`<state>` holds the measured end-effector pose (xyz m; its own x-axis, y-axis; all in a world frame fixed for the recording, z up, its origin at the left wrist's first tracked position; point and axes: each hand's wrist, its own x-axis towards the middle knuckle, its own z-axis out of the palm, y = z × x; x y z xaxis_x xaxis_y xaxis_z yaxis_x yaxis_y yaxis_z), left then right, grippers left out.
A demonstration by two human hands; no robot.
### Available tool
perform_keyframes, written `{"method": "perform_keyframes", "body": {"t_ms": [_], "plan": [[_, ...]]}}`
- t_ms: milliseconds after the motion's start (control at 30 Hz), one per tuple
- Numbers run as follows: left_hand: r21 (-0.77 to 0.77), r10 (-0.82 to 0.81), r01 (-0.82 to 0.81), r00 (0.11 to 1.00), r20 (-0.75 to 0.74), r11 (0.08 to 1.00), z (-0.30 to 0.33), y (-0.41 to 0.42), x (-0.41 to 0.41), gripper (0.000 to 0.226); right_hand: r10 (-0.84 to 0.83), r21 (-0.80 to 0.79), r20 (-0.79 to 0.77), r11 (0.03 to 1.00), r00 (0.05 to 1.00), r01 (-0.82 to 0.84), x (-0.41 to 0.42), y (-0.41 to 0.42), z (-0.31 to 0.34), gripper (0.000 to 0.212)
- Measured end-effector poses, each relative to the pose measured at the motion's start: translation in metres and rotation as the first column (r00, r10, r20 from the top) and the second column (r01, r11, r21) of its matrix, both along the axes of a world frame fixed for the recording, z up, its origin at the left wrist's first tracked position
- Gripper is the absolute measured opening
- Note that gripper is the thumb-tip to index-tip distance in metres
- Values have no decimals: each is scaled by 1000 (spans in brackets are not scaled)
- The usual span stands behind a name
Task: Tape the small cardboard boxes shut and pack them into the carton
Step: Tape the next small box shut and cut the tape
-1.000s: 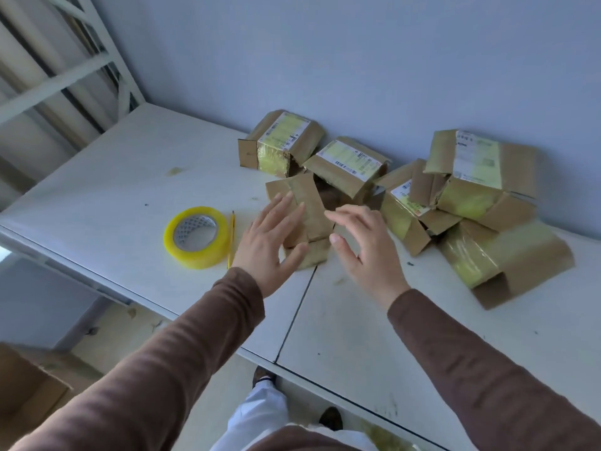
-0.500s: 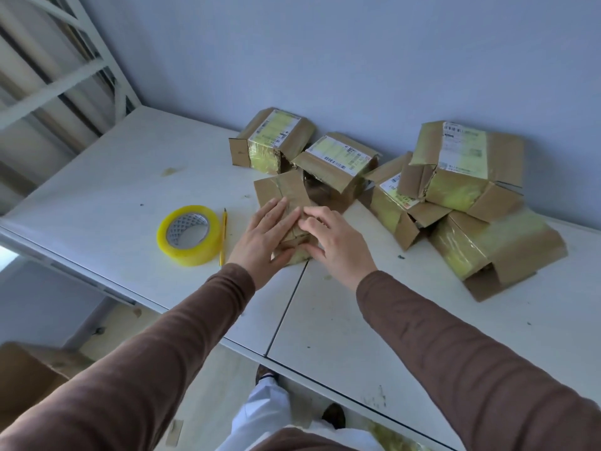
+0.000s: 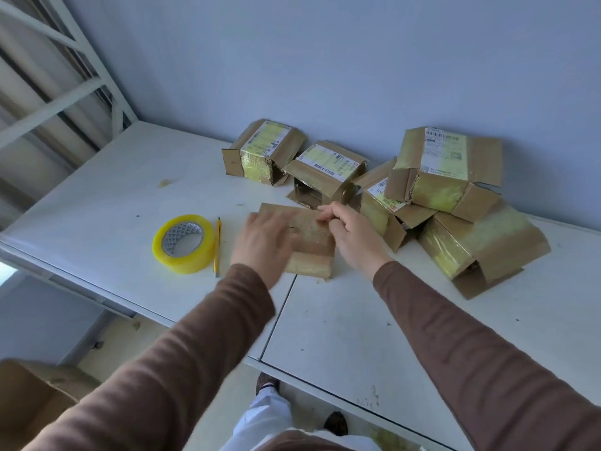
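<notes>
Centre frame: one small box sits on the white table, flaps folded down on top. Left hand lies on the box's left part, motion-blurred; fingers look spread and fairly flat, but grip cannot be told for sure. Right hand is at the box's upper right edge, fingers curled, tips pinching or pressing the top flap there. Box is thus between the two hands, touched by both.

Left of the box: pencil, then tape roll just beside it, both lying on the table, apart from the hands.

Upper centre to right, against the wall: pile of other boxes, several with flaps open.

Lower left corner: carton on the floor below the table edge.
</notes>
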<state>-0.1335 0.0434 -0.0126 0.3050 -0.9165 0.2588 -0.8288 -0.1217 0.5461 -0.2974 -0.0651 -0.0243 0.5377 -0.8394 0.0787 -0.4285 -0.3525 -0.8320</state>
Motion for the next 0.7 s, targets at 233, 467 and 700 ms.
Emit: {"method": "perform_keyframes", "body": {"t_ms": [233, 467, 700], "plan": [[218, 224, -51, 208, -952, 975, -36, -2, 33, 42, -279, 601, 325, 799, 904, 30, 13, 29, -27, 71], [163, 192, -275, 81, -978, 947, -39, -6, 12, 20, -439, 662, 401, 746, 804, 76, 32, 51, -28, 56], [85, 73, 14, 377, -923, 996, -44, 10, 19, 43, -340, 589, 415, 807, 844, 35, 4, 45, -20, 58]]}}
